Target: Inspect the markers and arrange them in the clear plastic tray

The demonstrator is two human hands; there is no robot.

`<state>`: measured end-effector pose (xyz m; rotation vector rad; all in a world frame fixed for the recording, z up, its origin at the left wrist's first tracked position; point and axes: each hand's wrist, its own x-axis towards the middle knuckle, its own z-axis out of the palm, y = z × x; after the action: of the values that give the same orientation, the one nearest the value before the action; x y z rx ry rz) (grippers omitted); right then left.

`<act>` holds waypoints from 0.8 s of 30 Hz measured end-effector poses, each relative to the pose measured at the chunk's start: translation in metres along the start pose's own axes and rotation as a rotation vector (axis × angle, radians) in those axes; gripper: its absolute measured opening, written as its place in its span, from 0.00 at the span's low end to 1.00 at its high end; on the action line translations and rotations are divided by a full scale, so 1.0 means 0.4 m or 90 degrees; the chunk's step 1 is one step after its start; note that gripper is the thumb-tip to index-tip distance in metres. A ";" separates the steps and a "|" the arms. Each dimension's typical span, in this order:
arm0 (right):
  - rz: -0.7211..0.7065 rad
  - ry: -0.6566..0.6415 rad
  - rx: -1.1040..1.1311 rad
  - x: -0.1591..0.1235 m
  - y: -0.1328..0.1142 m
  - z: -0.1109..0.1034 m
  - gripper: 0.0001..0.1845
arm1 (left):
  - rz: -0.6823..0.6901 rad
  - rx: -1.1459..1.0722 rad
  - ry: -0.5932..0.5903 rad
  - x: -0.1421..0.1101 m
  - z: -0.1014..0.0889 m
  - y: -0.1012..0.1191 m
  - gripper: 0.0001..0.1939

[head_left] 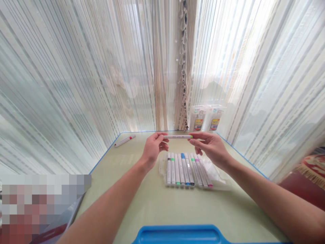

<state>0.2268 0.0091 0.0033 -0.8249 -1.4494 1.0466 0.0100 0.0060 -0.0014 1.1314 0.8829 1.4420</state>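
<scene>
A white marker (177,137) with a light green end is held level above the far part of the table. My left hand (153,146) pinches its left end, and the fingers of my right hand (209,145) close on the green end. Below and between the hands lies a clear plastic marker case (223,184), opened flat. Several white markers (180,171) with black, green, blue and pink ends lie side by side in it. The tips of some fingers are hidden behind the held marker.
Another white marker (125,141) with a red band lies at the table's far left. Two clear packages (207,118) stand at the back right against the striped curtain (137,67). A blue tray-like edge (177,230) borders the light green table (142,200) in front.
</scene>
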 end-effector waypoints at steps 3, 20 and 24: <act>-0.008 0.008 -0.017 -0.003 0.002 0.000 0.20 | -0.006 -0.011 -0.001 -0.002 -0.002 0.000 0.08; -0.036 0.028 -0.032 -0.002 0.001 -0.001 0.19 | 0.054 0.035 0.036 -0.002 0.004 0.009 0.07; -0.052 0.043 -0.036 -0.004 -0.001 0.002 0.19 | 0.054 0.046 0.037 0.000 0.003 0.007 0.07</act>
<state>0.2261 0.0075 0.0032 -0.8255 -1.4489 0.9119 0.0105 0.0054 0.0015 1.1984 0.9438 1.5300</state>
